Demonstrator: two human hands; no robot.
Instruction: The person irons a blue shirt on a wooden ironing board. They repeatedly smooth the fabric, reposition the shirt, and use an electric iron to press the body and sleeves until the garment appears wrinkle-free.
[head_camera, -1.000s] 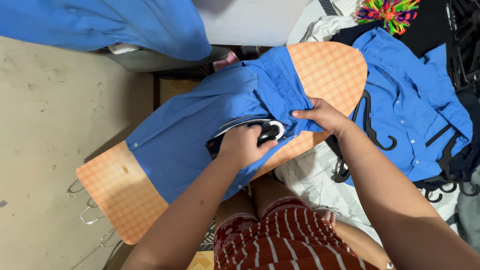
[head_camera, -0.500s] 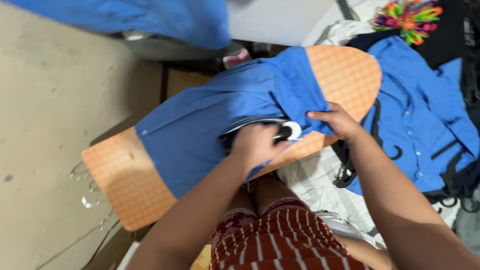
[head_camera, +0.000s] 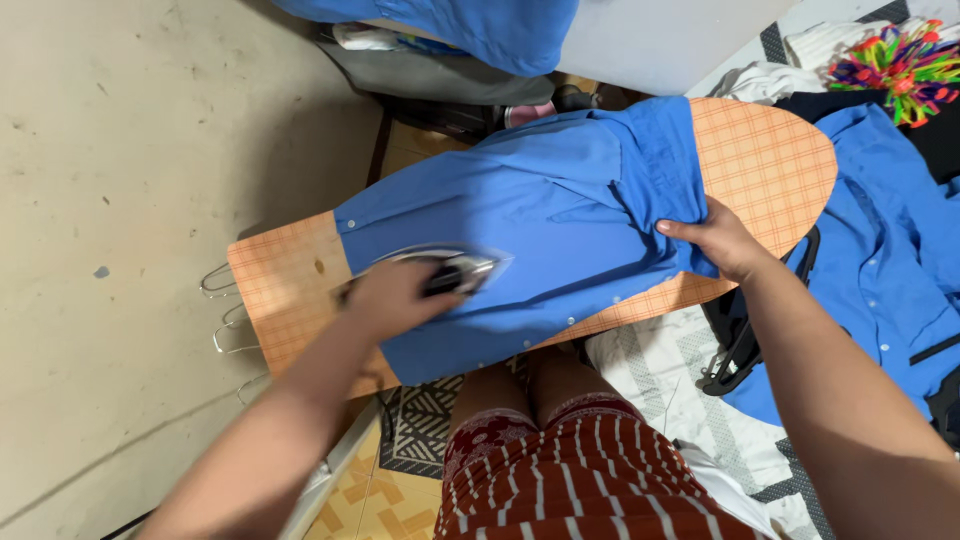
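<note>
A blue shirt (head_camera: 540, 210) lies spread over an orange checked ironing board (head_camera: 770, 160). My left hand (head_camera: 390, 295) grips the handle of a clothes iron (head_camera: 455, 270), which rests on the shirt's left part and looks blurred from motion. My right hand (head_camera: 722, 240) pinches the shirt's edge near the collar at the board's rounded end, holding the cloth taut. My legs in red patterned shorts (head_camera: 570, 480) show below the board.
More blue shirts (head_camera: 890, 250) lie at the right with black hangers (head_camera: 740, 340) beside them. A bright multicoloured object (head_camera: 895, 65) sits at the top right. Wire hangers (head_camera: 225, 320) rest by the board's left end. A beige wall (head_camera: 130, 200) fills the left.
My left hand has slid the iron leftward along the shirt, away from my right hand. The view has shifted so the board sits further right. My right hand keeps its hold.
</note>
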